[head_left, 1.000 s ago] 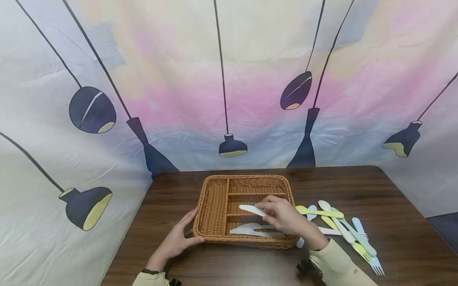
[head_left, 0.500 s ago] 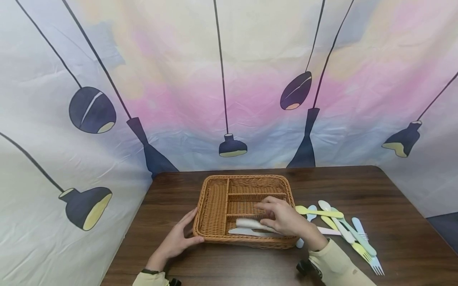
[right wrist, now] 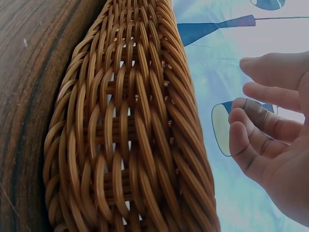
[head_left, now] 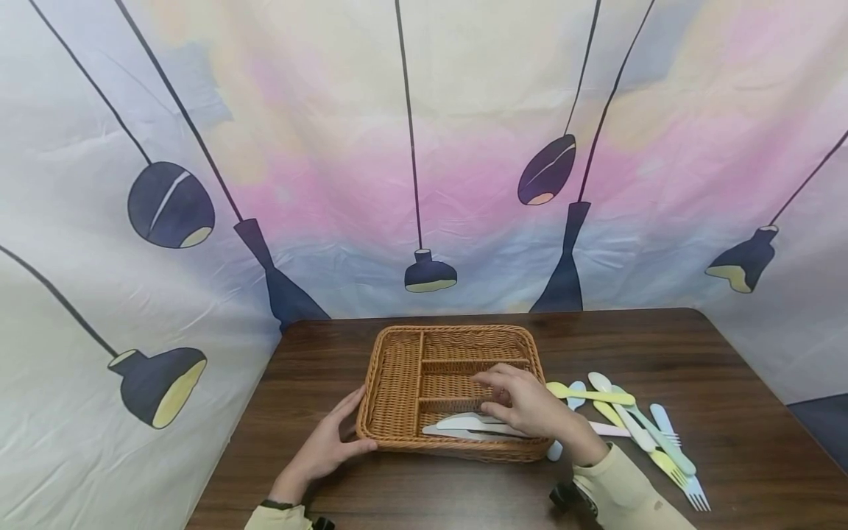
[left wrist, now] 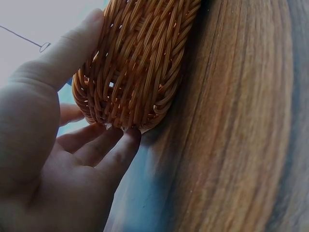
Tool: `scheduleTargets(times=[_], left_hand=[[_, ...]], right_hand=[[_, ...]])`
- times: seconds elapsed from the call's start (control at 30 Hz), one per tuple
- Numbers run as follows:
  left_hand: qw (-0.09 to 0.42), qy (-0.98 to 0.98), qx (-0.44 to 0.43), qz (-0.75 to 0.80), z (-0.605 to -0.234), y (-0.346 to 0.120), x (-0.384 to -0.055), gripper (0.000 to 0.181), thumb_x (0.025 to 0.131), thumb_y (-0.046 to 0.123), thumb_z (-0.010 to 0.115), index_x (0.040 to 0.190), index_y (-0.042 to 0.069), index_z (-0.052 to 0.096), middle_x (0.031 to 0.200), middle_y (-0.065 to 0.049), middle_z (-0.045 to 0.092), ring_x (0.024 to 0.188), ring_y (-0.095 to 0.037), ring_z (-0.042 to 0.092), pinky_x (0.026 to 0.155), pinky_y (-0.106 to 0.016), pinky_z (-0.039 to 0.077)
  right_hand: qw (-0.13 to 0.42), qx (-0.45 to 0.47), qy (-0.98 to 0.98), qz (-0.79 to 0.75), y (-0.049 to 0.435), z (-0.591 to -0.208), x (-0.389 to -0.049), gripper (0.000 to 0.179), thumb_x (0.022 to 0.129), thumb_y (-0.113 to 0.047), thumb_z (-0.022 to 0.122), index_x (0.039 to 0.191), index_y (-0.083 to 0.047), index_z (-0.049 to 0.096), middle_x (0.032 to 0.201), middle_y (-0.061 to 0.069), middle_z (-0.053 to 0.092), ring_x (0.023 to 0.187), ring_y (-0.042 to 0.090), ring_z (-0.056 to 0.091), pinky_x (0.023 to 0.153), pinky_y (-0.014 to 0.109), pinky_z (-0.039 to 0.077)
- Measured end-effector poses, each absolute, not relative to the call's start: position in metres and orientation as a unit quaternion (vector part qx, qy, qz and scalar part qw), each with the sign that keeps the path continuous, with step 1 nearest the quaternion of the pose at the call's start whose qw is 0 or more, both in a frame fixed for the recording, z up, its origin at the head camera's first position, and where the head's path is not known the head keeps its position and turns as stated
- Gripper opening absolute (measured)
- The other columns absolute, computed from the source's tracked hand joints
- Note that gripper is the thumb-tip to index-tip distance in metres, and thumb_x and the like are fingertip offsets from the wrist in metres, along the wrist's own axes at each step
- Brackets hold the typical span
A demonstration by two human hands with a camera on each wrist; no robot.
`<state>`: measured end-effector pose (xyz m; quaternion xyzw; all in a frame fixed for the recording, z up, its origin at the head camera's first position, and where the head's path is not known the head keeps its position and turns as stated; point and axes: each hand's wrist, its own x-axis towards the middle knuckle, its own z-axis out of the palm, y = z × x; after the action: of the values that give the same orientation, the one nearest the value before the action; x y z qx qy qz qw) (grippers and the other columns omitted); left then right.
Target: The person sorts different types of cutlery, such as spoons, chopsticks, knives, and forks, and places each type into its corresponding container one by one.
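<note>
A brown wicker cutlery basket (head_left: 392, 383) with several compartments sits on the table. My left hand (head_left: 326, 442) holds its near left corner, thumb at the front side and fingers along the left end; the left wrist view shows the fingertips against the weave (left wrist: 130, 72). Above the basket's right part hovers my right hand (head_left: 526, 403), fingers loosely bent and apart, with nothing between them in the right wrist view. Beneath it, pale plastic knives (head_left: 467, 422) lie overlapped in the front compartment, their right ends partly hidden by the hand.
Right of the basket lies a loose pile of plastic cutlery: a yellow spoon (head_left: 616, 396), a white spoon (head_left: 619, 405), a yellow fork (head_left: 665, 464), a pale blue fork (head_left: 695, 492) and others. A printed cloth (head_left: 351, 184) hangs behind the wooden table (head_left: 411, 489).
The white knife pinched in my right hand has dropped into the front compartment, onto the other knives. My right fingers have let it go. The left hand has stayed on the basket.
</note>
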<state>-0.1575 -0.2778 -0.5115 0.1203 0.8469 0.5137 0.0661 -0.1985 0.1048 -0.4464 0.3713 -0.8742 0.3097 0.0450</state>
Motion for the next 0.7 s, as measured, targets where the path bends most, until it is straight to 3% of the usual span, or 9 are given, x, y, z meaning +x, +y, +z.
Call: scheduleTargets(times=[0.5,0.7], left_hand=[[0.054,0.856,0.127,0.498,-0.5103,-0.2778,-0.1565,0.100,0.076,0.030,0.083,0.156,0.019,0.025,0.161,-0.021,0.016,0.146,-0.039,0.021,0.107,-0.039,0.047],[0.055,0.859,0.123,0.494,-0.5097,-0.2775,-0.1565,0.099,0.076,0.031,0.083,0.156,0.019,0.025,0.161,-0.020,0.016,0.146,-0.039,0.021,0.106,-0.038,0.047]], right_hand=[[0.038,0.369,-0.868,0.330,0.1096,-0.4478,-0.1988,0.040,0.091,-0.020,0.070,0.130,-0.011,0.062,0.110,0.005,0.063,0.076,0.000,0.057,0.063,0.021,0.054],[0.050,0.359,-0.869,0.336,0.1148,-0.4474,-0.1981,0.038,0.090,-0.019,0.071,0.127,-0.012,0.064,0.110,0.000,0.063,0.078,0.000,0.055,0.060,0.019,0.051]])
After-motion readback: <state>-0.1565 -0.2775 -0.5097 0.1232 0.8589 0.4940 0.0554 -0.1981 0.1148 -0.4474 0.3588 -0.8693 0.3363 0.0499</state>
